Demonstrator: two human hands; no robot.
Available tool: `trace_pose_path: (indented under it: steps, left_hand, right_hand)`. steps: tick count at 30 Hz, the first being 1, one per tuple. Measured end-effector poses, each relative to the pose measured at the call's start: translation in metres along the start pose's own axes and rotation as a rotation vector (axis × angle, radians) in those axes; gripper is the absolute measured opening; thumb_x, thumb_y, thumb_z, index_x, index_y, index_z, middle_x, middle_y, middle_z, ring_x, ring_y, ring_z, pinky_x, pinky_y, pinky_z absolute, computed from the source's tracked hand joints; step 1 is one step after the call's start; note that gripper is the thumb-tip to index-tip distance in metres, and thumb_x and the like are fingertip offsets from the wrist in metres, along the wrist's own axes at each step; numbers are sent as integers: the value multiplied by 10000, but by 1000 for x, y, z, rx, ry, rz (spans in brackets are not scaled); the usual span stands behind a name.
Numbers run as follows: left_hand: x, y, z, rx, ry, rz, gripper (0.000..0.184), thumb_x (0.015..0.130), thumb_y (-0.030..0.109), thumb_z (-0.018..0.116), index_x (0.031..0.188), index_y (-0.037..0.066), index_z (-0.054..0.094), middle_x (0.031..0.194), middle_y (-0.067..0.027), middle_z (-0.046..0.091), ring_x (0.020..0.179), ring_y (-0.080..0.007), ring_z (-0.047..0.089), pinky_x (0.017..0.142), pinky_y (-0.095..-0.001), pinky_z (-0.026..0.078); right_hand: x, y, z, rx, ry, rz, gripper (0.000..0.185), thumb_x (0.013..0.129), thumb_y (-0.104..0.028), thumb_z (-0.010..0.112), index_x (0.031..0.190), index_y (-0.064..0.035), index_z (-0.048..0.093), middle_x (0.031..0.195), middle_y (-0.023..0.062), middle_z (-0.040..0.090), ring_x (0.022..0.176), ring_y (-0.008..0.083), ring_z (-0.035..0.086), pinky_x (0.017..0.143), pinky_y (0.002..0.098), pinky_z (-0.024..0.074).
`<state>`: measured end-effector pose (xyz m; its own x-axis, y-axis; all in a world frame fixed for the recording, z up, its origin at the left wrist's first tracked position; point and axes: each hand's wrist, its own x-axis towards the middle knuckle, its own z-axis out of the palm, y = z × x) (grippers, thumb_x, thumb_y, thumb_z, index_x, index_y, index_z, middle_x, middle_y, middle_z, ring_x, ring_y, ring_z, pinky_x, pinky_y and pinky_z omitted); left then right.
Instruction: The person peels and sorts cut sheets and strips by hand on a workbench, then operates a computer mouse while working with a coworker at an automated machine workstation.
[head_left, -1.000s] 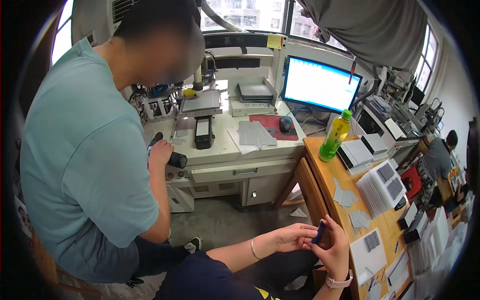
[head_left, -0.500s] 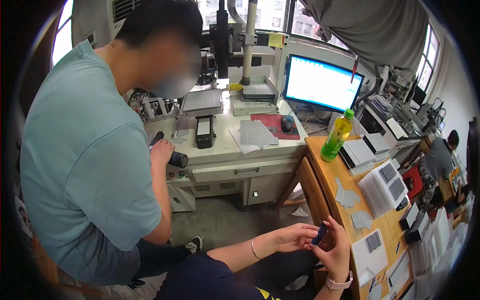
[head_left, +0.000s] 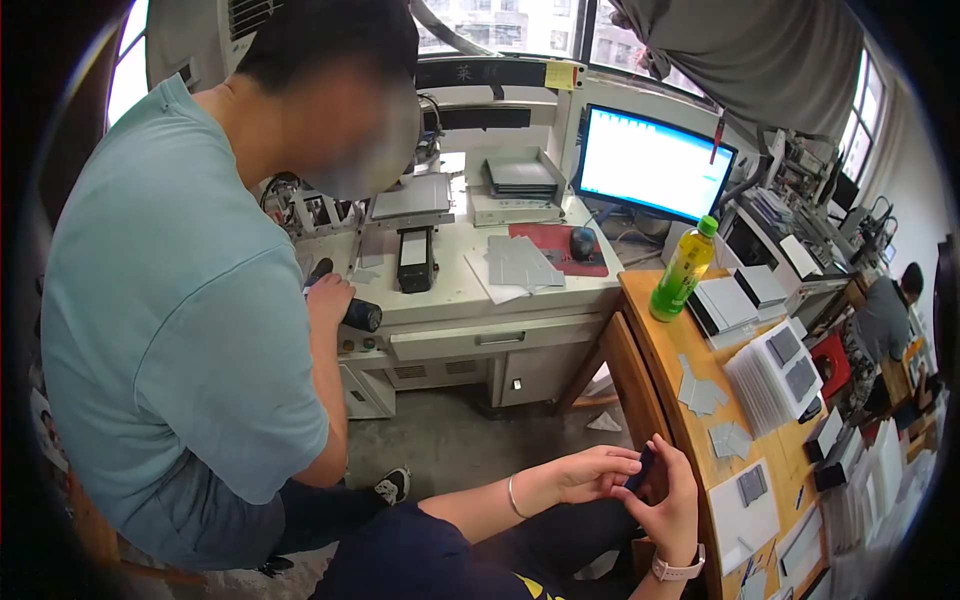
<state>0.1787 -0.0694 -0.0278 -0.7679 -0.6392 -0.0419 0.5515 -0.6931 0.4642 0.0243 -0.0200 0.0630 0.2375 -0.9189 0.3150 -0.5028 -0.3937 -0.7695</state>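
Observation:
Between the fingertips of both hands is a small dark blue piece (head_left: 641, 470), tilted and partly covered by fingers. My left hand (head_left: 590, 474), with a bracelet at the wrist, pinches its left side. On its right side, the thumb and fingers of my right hand (head_left: 672, 495) hold it; a pink watch is on that wrist. Both hands are over my lap, beside the wooden table (head_left: 650, 345). Nearest to them on the table are a white board (head_left: 735, 515) with a small grey piece (head_left: 752, 486) and some thin grey plates (head_left: 730, 440).
A person in a light blue shirt (head_left: 210, 330) stands at the left, one hand on a black cylinder (head_left: 362, 316). Ahead are a white machine bench (head_left: 450, 325) and monitor (head_left: 655, 160). A green-capped bottle (head_left: 684, 270) and white tray stack (head_left: 765, 385) stand on the table.
The machine's upright parts moved into view over the bench, then out again. The view has shifted slightly. Both hands keep hold of the blue piece, which has turned a little.

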Motion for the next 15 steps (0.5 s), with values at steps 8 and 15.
trace_pose_path:
  steps: [8, 15]
  left_hand:
    - [-5, 7, 15, 36, 32, 29, 328, 924, 171, 574, 1214, 28, 516, 1023, -41, 626, 893, -100, 607, 761, -269, 484]
    - [0, 5, -7, -4, 33, 16, 334, 901, 130, 596, 1198, -10, 535, 1082, -93, 627, 964, -171, 624, 847, -315, 501]
  right_hand:
    - [2, 0, 4, 34, 23, 58, 733, 605, 31, 787, 1275, -27, 495, 1135, 125, 579, 1006, 206, 610, 802, 270, 521]
    - [6, 11, 14, 18, 28, 39, 705, 614, 14, 784, 1260, -24, 505, 1111, 126, 596, 992, 218, 615, 807, 288, 518]
